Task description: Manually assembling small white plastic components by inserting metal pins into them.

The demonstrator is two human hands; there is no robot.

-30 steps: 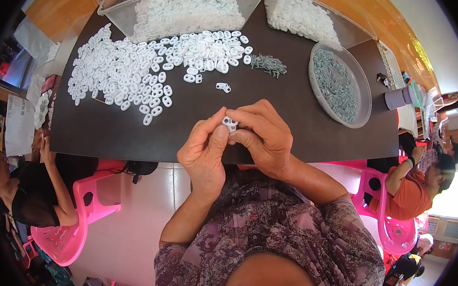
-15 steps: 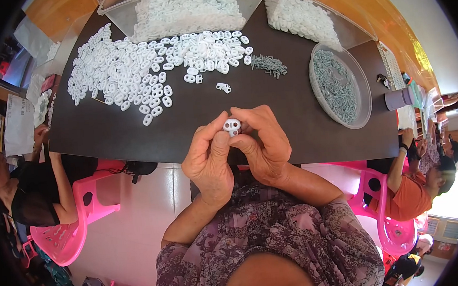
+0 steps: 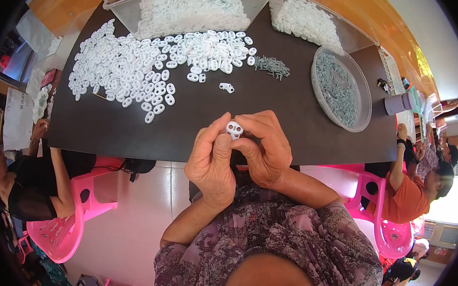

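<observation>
Between the fingertips of both hands, above the table's near edge, is a small white plastic cord lock (image 3: 234, 128) with round holes facing up. My left hand (image 3: 212, 165) pinches it from the left with thumb and forefinger. On the other side, my right hand (image 3: 265, 146) grips it the same way. Part of the piece is covered by the fingers. Just beyond the hands, a loose white piece (image 3: 226, 87) lies on the dark table (image 3: 186, 124). A heap of white oval two-hole pieces (image 3: 124, 65) spreads to the far left, with a second white pile (image 3: 210, 50) beside it.
Small metal springs (image 3: 272, 67) lie near the white pile. More fill a round clear tub (image 3: 363, 90) at right. Clear bins of white parts (image 3: 192, 14) (image 3: 305, 23) stand at the back. A grey cup (image 3: 398, 103) is far right. People sit on pink chairs (image 3: 81, 220) either side.
The white cord lock has turned and tilted slightly between my fingers, so its two holes show at another angle. Both hands stay closed around it in nearly the same place.
</observation>
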